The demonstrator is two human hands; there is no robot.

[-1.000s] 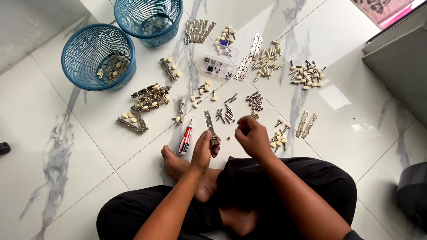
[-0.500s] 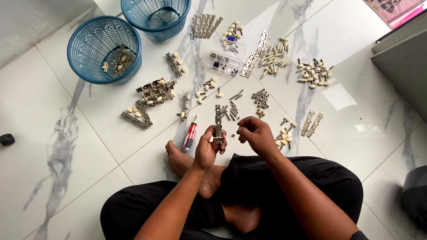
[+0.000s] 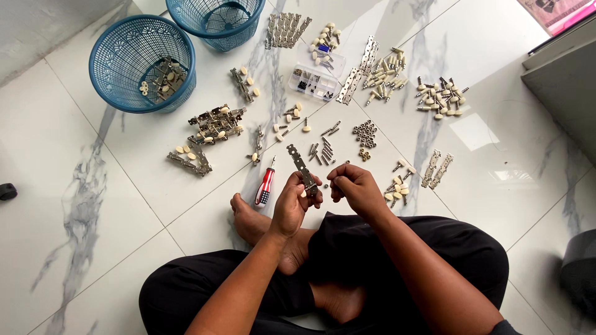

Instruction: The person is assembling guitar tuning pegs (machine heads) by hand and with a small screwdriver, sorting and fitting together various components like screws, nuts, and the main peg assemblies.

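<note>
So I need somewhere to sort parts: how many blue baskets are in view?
2. One basket stands on the floor at upper left, with a few metal parts inside. The other basket is right beside it at the top edge, partly cut off by the frame.

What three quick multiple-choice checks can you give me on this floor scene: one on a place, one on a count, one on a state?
1. Where does the screwdriver lie?
A. On the floor just left of the left hand
B. Inside a basket
C. Beside the clear parts box

2. How many blue baskets are in view?
A. One
B. Two
C. Three

3. What is the state of the metal strip?
A. Flat on the floor
B. Held up in the left hand
C. Dropped in a basket

Answers:
1 A: its red handle rests on the tile next to the foot.
2 B: the near basket and the far basket stand at top left.
3 B: left fingers grip its lower end, while the right hand is closed beside it.
</note>
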